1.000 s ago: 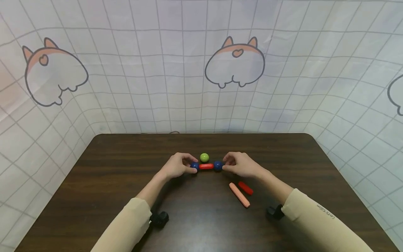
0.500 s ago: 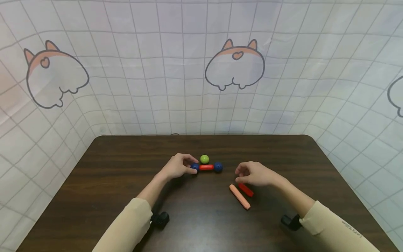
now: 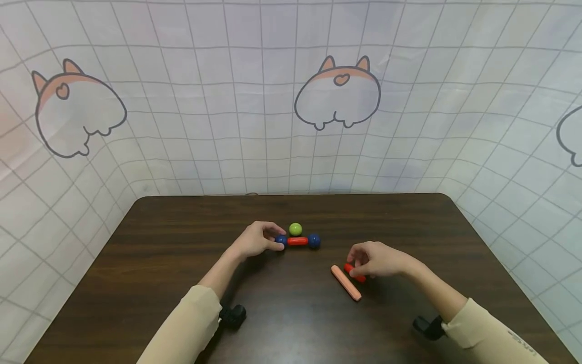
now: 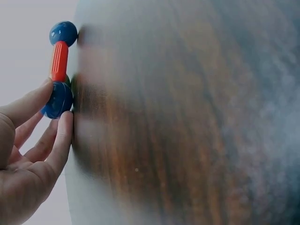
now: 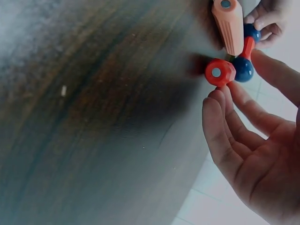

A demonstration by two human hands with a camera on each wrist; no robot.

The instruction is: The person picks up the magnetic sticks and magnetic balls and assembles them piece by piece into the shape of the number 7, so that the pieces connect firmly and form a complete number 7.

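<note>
My left hand (image 3: 255, 239) pinches a dark blue ball (image 4: 59, 101) between thumb and fingers. This ball sits at one end of a short red rod (image 3: 297, 241); a second blue ball (image 3: 314, 240) sits at its other end. My right hand (image 3: 379, 259) is at a loose red rod (image 3: 355, 273) on the table, thumb on one side and fingers on the other. In the right wrist view, the fingertips (image 5: 220, 93) lie against or very near that rod (image 5: 220, 72), while the thumb stands apart from it. A longer peach rod (image 3: 346, 283) lies beside it.
Just behind the joined red rod rests a lime green ball (image 3: 295, 229). Everything lies on a dark wood-grain table (image 3: 282, 323) with rounded far corners. A white gridded curtain (image 3: 254, 121) with cartoon figures hangs around its far side.
My right hand has moved away from the right-hand blue ball, coming nearer and rightward, down to the loose red rod. My left hand has kept its place on the left blue ball.
</note>
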